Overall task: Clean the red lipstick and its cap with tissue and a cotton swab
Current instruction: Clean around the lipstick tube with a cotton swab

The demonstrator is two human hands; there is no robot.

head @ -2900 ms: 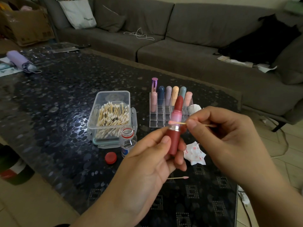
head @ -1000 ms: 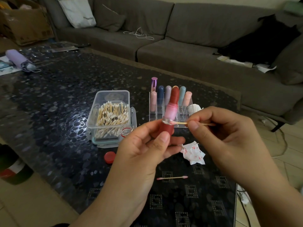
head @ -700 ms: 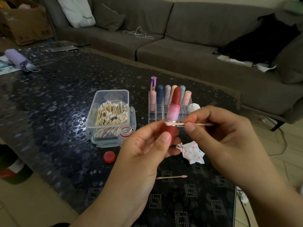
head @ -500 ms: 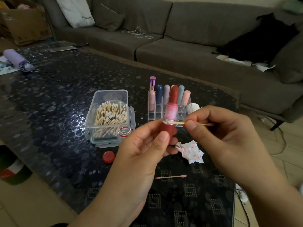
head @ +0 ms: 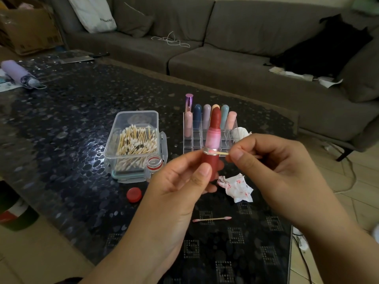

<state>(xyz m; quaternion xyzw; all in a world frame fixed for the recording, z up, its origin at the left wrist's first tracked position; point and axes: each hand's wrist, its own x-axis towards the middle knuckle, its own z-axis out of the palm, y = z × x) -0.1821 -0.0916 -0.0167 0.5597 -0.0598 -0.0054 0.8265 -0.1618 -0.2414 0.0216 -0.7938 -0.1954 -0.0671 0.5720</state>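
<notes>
Swab box [head: 133, 140], organizer [head: 209, 132], crumpled tissue [head: 235, 187] behind hands [head: 184, 181].

The left hand [head: 184, 181] covers most of the lipstick [head: 213, 136] base. The right hand [head: 272, 160] hides much of the swab [head: 222, 153] stick. The lipstick blocks one tube in the rack [head: 192, 140]. Bag [head: 92, 13] lettering is too small to read. The box [head: 26, 31] is cut off at the left edge.
</notes>
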